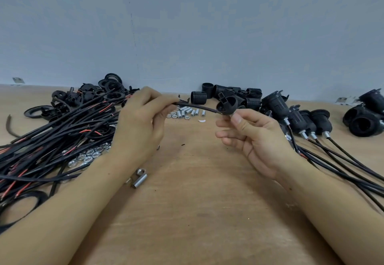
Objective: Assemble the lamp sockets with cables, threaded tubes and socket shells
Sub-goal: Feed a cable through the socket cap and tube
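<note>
Both hands hold unmarked parts: cable (195,107), socket cap (227,105).

Head camera looks down, close above workbench (197,212).

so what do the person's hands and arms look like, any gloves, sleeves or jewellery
Both arms are bare as far up as the picture shows: no sleeves in view. The left hand and right hand wear no gloves, and no rings, watch or wristbands show. Fingernails are short and unpainted where visible. No markings stand out on either forearm.
</note>
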The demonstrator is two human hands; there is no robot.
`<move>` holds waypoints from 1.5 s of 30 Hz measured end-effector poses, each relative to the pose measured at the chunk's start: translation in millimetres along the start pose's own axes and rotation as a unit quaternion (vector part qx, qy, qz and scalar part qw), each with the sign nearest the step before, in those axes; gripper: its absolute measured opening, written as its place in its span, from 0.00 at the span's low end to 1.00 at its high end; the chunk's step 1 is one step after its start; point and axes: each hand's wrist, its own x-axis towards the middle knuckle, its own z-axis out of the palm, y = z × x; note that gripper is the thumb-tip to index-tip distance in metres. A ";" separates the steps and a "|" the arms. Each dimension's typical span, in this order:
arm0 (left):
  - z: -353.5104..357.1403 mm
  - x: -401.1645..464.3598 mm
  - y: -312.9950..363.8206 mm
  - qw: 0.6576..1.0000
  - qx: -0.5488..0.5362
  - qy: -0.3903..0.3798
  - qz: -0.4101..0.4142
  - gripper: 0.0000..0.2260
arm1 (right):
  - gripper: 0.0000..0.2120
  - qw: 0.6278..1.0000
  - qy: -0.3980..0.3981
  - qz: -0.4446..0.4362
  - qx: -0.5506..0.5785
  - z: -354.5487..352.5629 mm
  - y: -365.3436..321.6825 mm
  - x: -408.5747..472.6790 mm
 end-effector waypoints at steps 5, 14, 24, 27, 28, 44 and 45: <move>-3.6 -0.3 -0.4 0.997 0.022 0.055 0.044 0.12 | 0.09 0.999 -0.022 -0.005 -0.026 1.1 0.9 -1.5; -4.9 -1.7 5.8 0.999 0.015 0.015 0.046 0.13 | 0.09 0.999 -0.016 0.005 -0.045 -0.3 1.3 -1.0; -7.2 -2.3 2.3 0.999 0.042 -0.010 0.028 0.15 | 0.08 0.998 -0.011 0.002 -0.060 -3.4 4.4 1.8; -6.4 -3.1 4.5 0.997 0.066 -0.014 0.038 0.16 | 0.07 0.998 -0.008 -0.007 -0.066 -3.4 4.2 0.9; -6.8 -2.6 3.8 0.997 0.065 -0.013 0.045 0.15 | 0.07 0.998 -0.003 -0.015 -0.066 -4.0 3.9 1.0; -3.1 -7.9 20.8 0.986 -0.047 -0.136 0.082 0.22 | 0.10 0.865 -0.031 -0.236 -0.441 4.3 6.9 -9.9; -2.3 -8.6 22.7 0.984 -0.054 -0.147 0.085 0.22 | 0.10 0.853 -0.036 -0.256 -0.454 5.2 7.2 -9.9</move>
